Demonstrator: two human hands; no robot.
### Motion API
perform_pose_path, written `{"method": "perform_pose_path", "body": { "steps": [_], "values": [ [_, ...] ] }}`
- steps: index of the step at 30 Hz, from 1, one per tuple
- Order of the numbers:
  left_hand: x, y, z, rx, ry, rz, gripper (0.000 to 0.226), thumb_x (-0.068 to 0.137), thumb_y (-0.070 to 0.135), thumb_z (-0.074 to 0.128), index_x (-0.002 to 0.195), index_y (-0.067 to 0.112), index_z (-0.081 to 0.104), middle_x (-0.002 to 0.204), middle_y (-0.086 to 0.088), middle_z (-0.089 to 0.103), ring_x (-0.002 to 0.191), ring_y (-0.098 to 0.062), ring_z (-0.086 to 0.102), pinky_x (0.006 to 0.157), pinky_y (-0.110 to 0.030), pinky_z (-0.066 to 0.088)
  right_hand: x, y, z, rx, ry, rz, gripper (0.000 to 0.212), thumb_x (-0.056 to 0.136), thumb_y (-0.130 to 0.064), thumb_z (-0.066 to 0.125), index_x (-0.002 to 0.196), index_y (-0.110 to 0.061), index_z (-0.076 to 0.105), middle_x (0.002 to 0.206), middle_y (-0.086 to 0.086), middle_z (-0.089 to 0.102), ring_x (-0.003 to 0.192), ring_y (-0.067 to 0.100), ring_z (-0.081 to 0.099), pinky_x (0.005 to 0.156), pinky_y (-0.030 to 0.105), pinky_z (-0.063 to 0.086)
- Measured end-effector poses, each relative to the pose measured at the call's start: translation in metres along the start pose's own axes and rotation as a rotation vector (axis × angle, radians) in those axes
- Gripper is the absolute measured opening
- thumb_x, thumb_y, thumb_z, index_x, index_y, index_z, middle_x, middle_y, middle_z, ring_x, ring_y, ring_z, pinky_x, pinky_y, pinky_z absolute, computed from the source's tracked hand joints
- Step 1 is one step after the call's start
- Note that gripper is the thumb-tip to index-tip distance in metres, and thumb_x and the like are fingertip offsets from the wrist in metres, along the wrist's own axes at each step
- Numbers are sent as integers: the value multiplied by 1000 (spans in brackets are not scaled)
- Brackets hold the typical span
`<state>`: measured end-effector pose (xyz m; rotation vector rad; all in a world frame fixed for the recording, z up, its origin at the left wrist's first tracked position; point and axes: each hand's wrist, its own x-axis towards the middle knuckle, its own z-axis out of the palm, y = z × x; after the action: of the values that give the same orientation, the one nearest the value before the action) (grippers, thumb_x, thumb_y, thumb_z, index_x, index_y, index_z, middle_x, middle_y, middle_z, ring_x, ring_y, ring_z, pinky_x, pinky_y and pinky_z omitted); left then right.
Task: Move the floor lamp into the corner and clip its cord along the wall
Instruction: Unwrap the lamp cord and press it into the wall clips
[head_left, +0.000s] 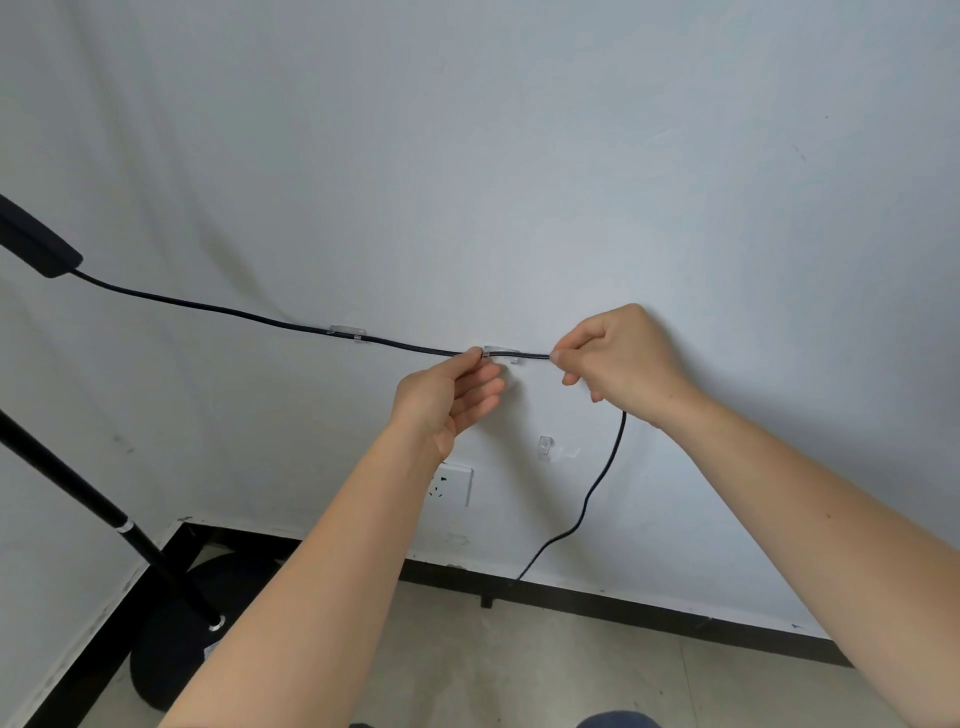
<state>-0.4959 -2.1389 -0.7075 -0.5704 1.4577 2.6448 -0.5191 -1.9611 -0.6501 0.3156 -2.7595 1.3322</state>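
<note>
A black floor lamp stands in the corner at the left, its pole (67, 483) slanting down to a round black base (176, 639). Its black cord (218, 309) runs from the lamp's upper part along the white wall through a clear clip (347, 332). My left hand (447, 400) pinches the cord just left of a second clear clip (501, 353). My right hand (618, 358) pinches it just right of that clip. The cord lies across this clip between my fingers. Below my right hand the cord (597, 483) hangs down to the floor.
A third clear clip (545, 447) is stuck on the wall lower down, with nothing in it. A white wall socket (454, 486) sits below my left wrist. A black skirting board (649, 608) runs along the wall above the pale tiled floor (519, 670).
</note>
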Motion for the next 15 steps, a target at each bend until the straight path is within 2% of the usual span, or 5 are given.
{"method": "perform_pose_path", "body": {
  "steps": [5, 9, 15],
  "values": [
    [1, 2, 0, 47, 11, 37, 11, 84, 18, 67, 79, 8, 68, 67, -4, 75, 61, -17, 72, 53, -23, 58, -2, 13, 4, -11, -46, 23, 11, 79, -16, 67, 69, -12, 70, 58, 1, 72, 33, 9, 54, 32, 11, 32],
    [2, 0, 2, 62, 33, 56, 11, 84, 17, 67, 78, 7, 68, 64, -3, 74, 59, -17, 72, 55, -24, 59, -7, 29, 9, 14, -92, 85, 25, 80, -30, 71, 69, -8, 68, 58, 3, 71, 33, 11, 54, 33, 14, 35],
    [3, -1, 1, 51, 36, 65, 11, 83, 16, 68, 77, 7, 67, 63, -3, 74, 58, -16, 71, 53, -24, 58, -17, 65, 4, 211, -196, 136, 35, 83, -37, 69, 67, -6, 71, 47, 3, 58, 39, 19, 50, 40, 22, 40]
  ]
}}
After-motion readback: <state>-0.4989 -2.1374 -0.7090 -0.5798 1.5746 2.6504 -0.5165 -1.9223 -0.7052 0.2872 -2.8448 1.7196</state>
